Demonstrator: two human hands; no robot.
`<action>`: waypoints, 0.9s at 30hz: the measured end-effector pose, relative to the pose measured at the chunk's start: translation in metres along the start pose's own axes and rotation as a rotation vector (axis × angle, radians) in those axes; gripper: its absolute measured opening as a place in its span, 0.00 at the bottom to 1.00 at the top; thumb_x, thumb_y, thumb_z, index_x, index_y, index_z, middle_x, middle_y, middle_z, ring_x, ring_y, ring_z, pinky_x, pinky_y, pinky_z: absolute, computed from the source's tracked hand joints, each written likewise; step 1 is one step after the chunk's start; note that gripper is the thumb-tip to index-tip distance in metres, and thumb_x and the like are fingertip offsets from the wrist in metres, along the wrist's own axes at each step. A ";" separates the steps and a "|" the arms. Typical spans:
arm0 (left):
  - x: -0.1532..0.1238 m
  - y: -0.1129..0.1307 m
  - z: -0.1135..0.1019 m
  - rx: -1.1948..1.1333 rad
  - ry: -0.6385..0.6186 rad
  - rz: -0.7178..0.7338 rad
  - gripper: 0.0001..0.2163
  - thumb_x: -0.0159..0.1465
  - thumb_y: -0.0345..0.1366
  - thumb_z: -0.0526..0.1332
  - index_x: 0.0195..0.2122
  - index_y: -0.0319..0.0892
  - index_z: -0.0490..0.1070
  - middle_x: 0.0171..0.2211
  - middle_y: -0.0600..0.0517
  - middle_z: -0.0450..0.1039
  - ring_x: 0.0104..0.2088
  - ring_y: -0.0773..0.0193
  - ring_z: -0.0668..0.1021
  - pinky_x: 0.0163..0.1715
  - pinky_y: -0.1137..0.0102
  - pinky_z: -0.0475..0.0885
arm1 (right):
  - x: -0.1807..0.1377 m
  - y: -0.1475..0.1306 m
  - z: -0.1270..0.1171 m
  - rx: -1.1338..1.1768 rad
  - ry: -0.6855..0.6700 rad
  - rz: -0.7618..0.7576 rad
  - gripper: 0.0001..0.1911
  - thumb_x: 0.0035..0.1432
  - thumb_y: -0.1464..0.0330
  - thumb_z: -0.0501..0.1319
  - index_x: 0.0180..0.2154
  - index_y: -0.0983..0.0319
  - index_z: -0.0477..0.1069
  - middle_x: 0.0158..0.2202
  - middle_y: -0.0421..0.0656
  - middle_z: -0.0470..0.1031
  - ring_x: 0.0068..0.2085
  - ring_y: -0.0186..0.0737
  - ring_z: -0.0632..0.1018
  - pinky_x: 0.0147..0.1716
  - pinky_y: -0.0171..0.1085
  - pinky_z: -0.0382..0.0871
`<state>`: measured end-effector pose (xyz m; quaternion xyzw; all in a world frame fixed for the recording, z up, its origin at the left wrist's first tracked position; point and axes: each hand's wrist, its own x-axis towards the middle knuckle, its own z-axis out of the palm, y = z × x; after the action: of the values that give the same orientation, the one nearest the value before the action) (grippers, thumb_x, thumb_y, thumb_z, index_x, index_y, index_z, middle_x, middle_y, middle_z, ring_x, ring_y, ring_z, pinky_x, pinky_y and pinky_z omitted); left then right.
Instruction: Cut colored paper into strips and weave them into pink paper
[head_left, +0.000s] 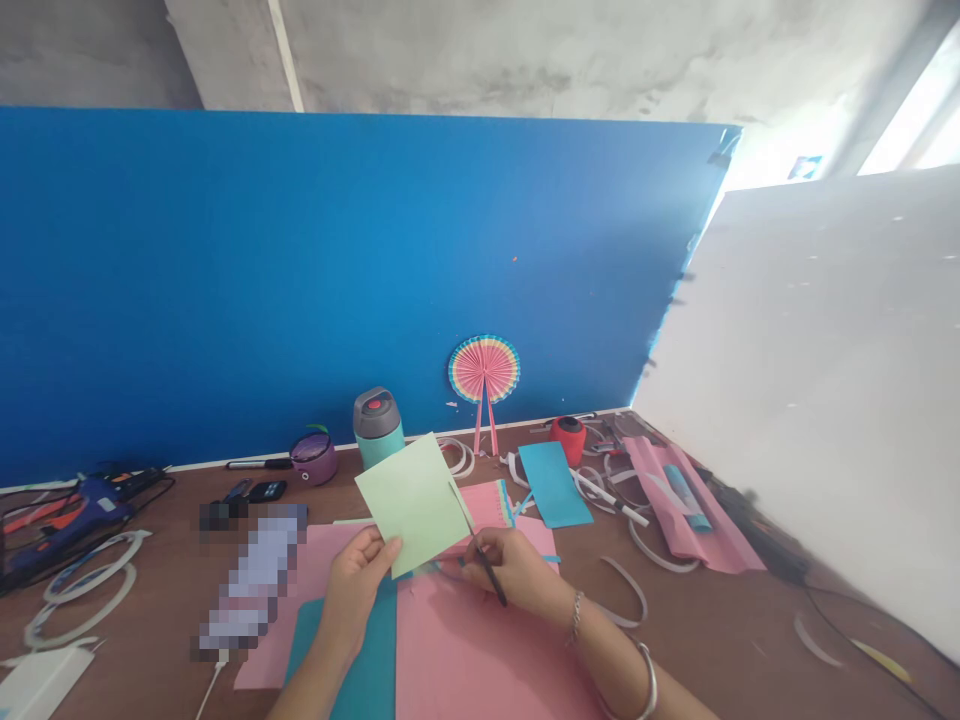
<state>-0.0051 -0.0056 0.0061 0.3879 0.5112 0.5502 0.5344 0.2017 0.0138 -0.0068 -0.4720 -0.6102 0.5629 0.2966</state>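
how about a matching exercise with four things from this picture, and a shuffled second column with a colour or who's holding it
Column one
1. Pale green sheet
2. Flask
3. Dark-handled tool
4. Round pleated fan

Column two
A. Held in the right hand
B. Pink centre, blue rim
C. Held by the left hand
D. Turquoise body, grey top

Pairs: 1-C, 2-D, 3-A, 4-B

Pale green paper (412, 505), pink fan (472, 372) with yellow and perhaps blue bands
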 end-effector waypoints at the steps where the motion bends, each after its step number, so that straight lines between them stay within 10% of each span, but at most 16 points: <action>1: -0.001 0.001 0.001 -0.003 -0.004 -0.001 0.18 0.48 0.43 0.67 0.37 0.39 0.74 0.35 0.46 0.80 0.40 0.52 0.79 0.40 0.64 0.72 | 0.000 -0.001 0.000 -0.002 0.004 0.000 0.18 0.44 0.56 0.66 0.27 0.63 0.64 0.17 0.36 0.66 0.19 0.31 0.68 0.16 0.29 0.60; 27: -0.001 0.001 0.001 -0.020 -0.043 -0.006 0.17 0.48 0.42 0.67 0.38 0.39 0.74 0.35 0.46 0.80 0.39 0.51 0.79 0.41 0.62 0.72 | 0.000 -0.004 0.000 0.005 0.029 0.031 0.14 0.42 0.62 0.66 0.26 0.62 0.65 0.16 0.35 0.67 0.18 0.31 0.68 0.16 0.29 0.59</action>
<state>-0.0037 -0.0065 0.0074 0.3926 0.4953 0.5451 0.5508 0.2007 0.0137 -0.0024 -0.4887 -0.5972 0.5619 0.2979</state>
